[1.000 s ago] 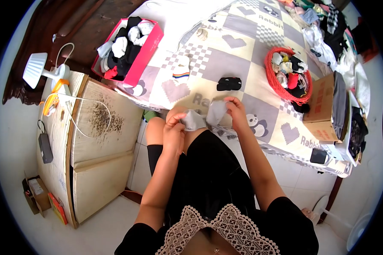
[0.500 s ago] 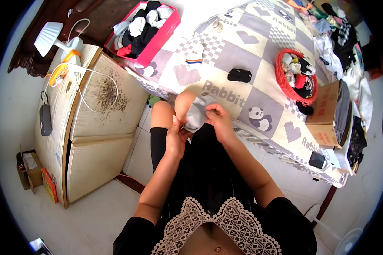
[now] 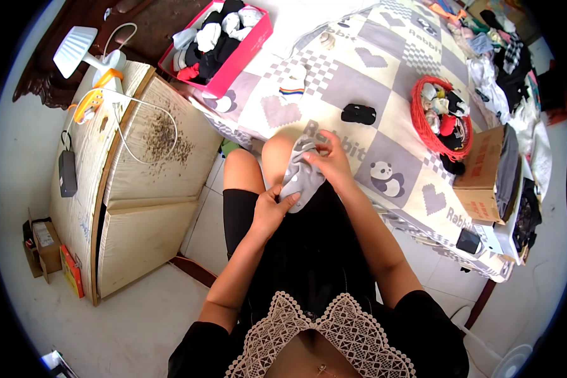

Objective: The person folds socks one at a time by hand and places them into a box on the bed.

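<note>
A grey sock point(image 3: 303, 177) with pale spots is stretched between my two hands, above my lap. My left hand point(image 3: 272, 211) pinches its lower end, thumb on top. My right hand point(image 3: 332, 160) grips the upper part near the opening, where the fabric bunches up. On the bed ahead lie a folded black sock bundle point(image 3: 358, 114) and a white sock point(image 3: 293, 83) with rainbow stripes. To the right is a red woven basket point(image 3: 416, 113) with several rolled socks in it.
At the back left, a pink box point(image 3: 236, 66) holds black and white socks. A cardboard box point(image 3: 479, 164), a phone point(image 3: 469, 240) and heaped clothes point(image 3: 507, 69) sit along the bed's right side. A wooden cabinet point(image 3: 145, 239) with a lamp point(image 3: 75, 53) stands at left.
The grey sock has gone from bunched up to spread out flatter. My right hand has moved up and slightly right; my left hand has moved a little lower and to the right.
</note>
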The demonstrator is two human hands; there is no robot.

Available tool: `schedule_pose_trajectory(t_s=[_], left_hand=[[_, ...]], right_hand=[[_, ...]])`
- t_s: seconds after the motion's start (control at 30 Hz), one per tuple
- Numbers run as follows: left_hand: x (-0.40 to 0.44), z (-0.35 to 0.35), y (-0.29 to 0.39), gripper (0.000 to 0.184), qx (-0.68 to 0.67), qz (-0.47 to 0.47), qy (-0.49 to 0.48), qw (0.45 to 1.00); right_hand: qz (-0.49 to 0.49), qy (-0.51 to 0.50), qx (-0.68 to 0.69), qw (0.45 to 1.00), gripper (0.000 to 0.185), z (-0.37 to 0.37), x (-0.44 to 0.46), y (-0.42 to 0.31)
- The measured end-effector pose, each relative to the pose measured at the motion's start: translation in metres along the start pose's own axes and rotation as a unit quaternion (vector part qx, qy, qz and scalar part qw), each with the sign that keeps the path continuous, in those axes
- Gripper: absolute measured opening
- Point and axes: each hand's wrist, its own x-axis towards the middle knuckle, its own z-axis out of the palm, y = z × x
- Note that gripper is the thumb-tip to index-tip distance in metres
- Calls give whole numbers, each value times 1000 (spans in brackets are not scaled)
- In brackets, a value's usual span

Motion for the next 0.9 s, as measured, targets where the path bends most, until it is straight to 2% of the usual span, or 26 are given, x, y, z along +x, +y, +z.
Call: schedule_pose_trajectory(t_s=[0.07, 0.1, 0.17, 0.2, 0.27, 0.3, 0.33, 0.4, 0.53, 0.63, 0.7, 0.73, 0.8, 0.83, 0.9], left_hand=[[-3, -2, 2, 20, -14, 2, -1, 1000], [-5, -2, 2, 22, -28, 4, -3, 1000], [-9, -6, -6, 27, -28, 5, 5, 1000], [-10, -8, -11, 32, -29, 9, 12, 999], [-13, -13, -22, 34, -24, -5, 26, 999], [-15, -15, -26, 36, -19, -19, 39, 999], [-16, -17, -30, 36, -19, -20, 40, 999], [-18, -18, -33, 37, -24, -26, 43, 998], [-16, -14, -33, 35, -56, 10, 47, 997], [-13, -16, -41, 31, 24, 43, 70, 996], [-13, -15, -42, 29, 119, 149, 124, 974], [-12, -15, -44, 29, 119, 149, 124, 974], [-10, -16, -46, 29, 110, 189, 148, 964], [-10, -16, -46, 29, 109, 189, 149, 965], [-11, -18, -44, 29, 43, 78, 102, 991]], right_hand=[[-138, -128, -137, 972, 43, -3, 10, 6], [-136, -129, -137, 973, 43, -4, 12, 3], [-206, -172, -300, 915, 19, -6, 16, -1], [-206, -172, -299, 916, 19, -7, 18, -4], [-99, -112, -220, 964, 13, -9, 24, -7], [-149, -70, -191, 968, 18, -10, 29, -2], [-148, -71, -191, 968, 18, -12, 33, 2], [-189, -3, -168, 967, 16, -14, 36, 7], [-210, 11, -175, 962, 16, -2, 27, 7], [-209, -17, -108, 972, 17, 3, 21, -3], [-182, -93, -107, 973, 20, 2, 18, -10], [-182, -93, -107, 973, 20, 2, 18, -12], [-284, -135, -197, 929, 29, 2, 18, -14], [-284, -136, -198, 928, 29, 1, 19, -13], [-313, -167, -329, 875, 37, -2, 23, -3]])
